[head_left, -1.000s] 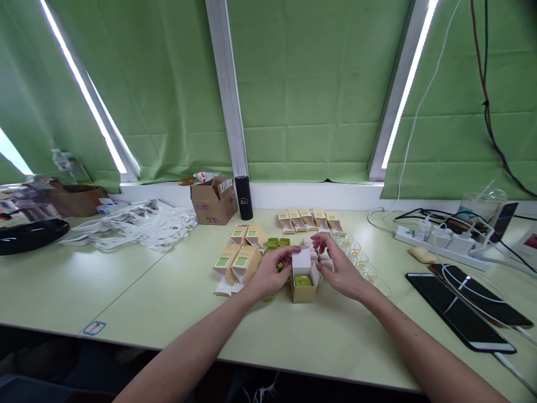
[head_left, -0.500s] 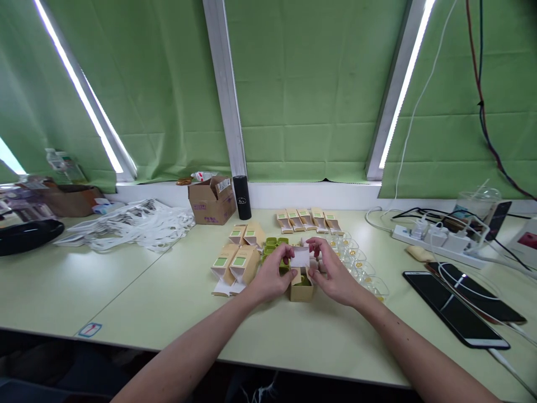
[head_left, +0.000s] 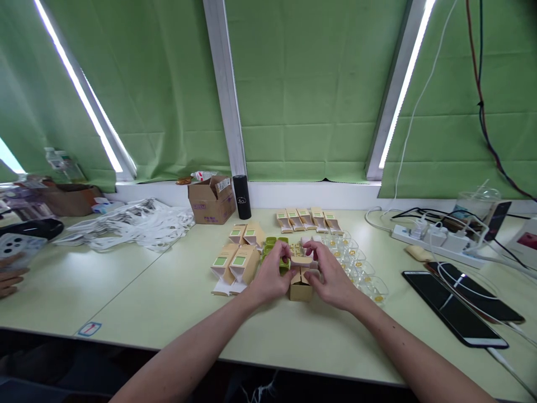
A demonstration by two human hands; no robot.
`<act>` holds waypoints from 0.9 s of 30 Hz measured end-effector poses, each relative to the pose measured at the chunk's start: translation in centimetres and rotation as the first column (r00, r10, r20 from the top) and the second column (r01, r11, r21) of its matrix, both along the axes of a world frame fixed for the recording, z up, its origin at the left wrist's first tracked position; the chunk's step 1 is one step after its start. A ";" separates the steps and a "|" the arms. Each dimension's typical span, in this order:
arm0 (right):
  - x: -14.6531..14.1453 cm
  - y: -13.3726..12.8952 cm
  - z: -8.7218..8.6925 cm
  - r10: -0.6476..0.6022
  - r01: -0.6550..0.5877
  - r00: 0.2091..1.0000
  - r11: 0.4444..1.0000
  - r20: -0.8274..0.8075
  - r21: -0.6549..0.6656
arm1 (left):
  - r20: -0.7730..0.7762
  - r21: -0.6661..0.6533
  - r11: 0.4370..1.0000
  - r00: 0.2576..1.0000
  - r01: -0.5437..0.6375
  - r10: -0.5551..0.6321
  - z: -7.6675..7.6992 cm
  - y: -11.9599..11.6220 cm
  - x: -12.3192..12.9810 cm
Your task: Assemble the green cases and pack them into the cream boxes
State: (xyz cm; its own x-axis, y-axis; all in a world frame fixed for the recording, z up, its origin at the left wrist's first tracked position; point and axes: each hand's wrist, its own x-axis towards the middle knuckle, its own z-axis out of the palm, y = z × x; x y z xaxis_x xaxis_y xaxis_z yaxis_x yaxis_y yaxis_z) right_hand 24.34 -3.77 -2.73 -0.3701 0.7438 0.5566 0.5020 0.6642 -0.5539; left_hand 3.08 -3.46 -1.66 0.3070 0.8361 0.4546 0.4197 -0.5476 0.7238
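L hand (head_left: 272,272) & R hand (head_left: 329,275) grip small box (head_left: 301,287) flaps btwn them; green containers (head_left: 276,242) by L hand; clear cups (head_left: 354,263) beyond R hand's outer side.

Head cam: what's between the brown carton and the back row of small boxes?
A black cylinder, upright beside the carton, then bare tabletop. Head view shows it.

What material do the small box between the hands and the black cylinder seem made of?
The small box looks like thin, matte tan card, judging by its folded flaps. The black cylinder looks smooth and hard; its even dark surface could be coated metal or plastic.
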 end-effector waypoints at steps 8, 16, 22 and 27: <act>0.0 0.1 -0.1 0.002 -0.005 1.000 0.988 0.023 0.153 | -0.122 0.182 0.983 0.993 0.030 -0.008 0.2 -0.1 -0.1; 0.8 -0.9 1.0 0.139 -0.163 0.985 0.937 0.098 0.310 | -0.132 0.232 0.972 0.991 0.047 -0.017 0.4 -0.2 -0.1; 0.7 -0.6 0.7 0.159 -0.163 0.986 0.889 0.045 0.428 | -0.176 0.335 0.928 0.979 0.161 -0.106 1.4 -0.1 -1.2; 0.8 -0.4 0.3 0.179 -0.182 0.983 0.865 0.052 0.467 | -0.240 0.438 0.857 0.954 0.273 -0.181 2.2 0.1 -2.0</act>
State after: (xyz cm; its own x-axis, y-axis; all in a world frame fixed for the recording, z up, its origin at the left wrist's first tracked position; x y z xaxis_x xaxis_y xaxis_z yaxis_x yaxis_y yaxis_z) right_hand 25.10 -4.20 -2.45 -0.4772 0.3169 0.8197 0.3510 0.9238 -0.1527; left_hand 1.04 -3.36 0.56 0.5782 0.4413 0.6863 0.3427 -0.8947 0.2866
